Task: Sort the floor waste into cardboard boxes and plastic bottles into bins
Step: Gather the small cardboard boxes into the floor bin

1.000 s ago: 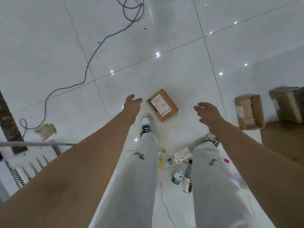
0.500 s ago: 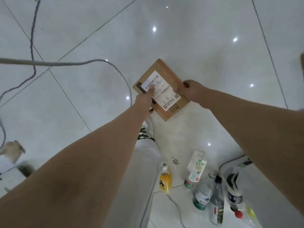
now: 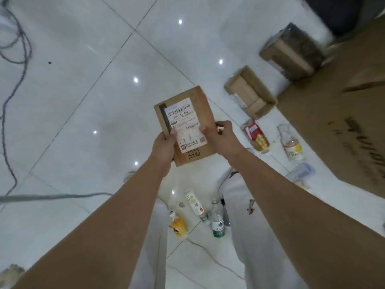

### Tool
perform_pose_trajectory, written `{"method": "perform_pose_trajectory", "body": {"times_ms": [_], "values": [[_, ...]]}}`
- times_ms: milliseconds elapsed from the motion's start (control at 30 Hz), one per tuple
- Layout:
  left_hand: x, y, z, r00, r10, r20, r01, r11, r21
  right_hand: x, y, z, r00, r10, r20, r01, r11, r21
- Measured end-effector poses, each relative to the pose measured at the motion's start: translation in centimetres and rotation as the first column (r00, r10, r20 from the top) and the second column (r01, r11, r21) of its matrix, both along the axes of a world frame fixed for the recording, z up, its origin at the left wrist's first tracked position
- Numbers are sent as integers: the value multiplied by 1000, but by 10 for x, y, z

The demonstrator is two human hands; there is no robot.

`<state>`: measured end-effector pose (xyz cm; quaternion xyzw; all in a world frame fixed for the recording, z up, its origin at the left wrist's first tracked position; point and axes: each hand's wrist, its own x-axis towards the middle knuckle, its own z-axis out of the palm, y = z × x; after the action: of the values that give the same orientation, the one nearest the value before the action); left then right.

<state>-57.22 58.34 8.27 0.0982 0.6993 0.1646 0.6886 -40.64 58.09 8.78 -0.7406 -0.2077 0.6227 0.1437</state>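
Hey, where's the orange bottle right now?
In the head view the orange bottle lies on the floor low centre, by the left trouser leg, just left of the white bottle and green-labelled bottle.

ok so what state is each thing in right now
labelled box: closed, label up, held off the floor
left hand: grips the box's left edge
right hand: grips its right edge
brown box: open, on the floor
orange bottle: lying on the floor
clear bottle: lying on its side
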Motion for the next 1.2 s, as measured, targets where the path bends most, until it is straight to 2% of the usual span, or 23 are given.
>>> {"method": "perform_pose_trajectory", "body": {"times_ms": [167, 300, 433, 667, 733, 867, 967, 1033, 1133, 1200], "values": [[78, 59, 121, 988, -155, 17, 147, 964, 222, 61, 19, 120, 973, -231, 2, 226, 956, 187], [142, 94, 202, 959, -283, -24, 270, 886, 376, 114, 30, 203, 923, -385, 4, 364, 876, 317], [202, 112, 264, 929, -366, -61, 346, 795, 499, 165, 26, 265, 883, -470, -9, 430, 802, 415], [296, 119, 319, 862, -505, -48, 424, 665, 615, 245, 1, 321, 775, -628, -72, 575, 652, 495], [328, 118, 320, 817, -576, -32, 458, 614, 643, 273, -9, 324, 751, -660, -25, 573, 632, 521], [394, 98, 306, 741, -671, 27, 523, 601, 604, 340, -39, 323, 685, -723, 92, 543, 590, 597], [431, 69, 287, 659, -747, 94, 597, 594, 540, 399, -56, 319, 696, -686, 212, 439, 641, 630], [443, 51, 276, 609, -775, 169, 647, 608, 460, 440, -61, 301, 727, -579, 369, 314, 758, 571], [443, 38, 266, 586, -798, 138, 734, 596, 326, 485, -51, 258, 792, -273, 546, 75, 931, 357], [441, 37, 257, 603, -790, 111, 746, 608, 270, 492, -38, 228, 836, -6, 548, -115, 976, 186]]}}
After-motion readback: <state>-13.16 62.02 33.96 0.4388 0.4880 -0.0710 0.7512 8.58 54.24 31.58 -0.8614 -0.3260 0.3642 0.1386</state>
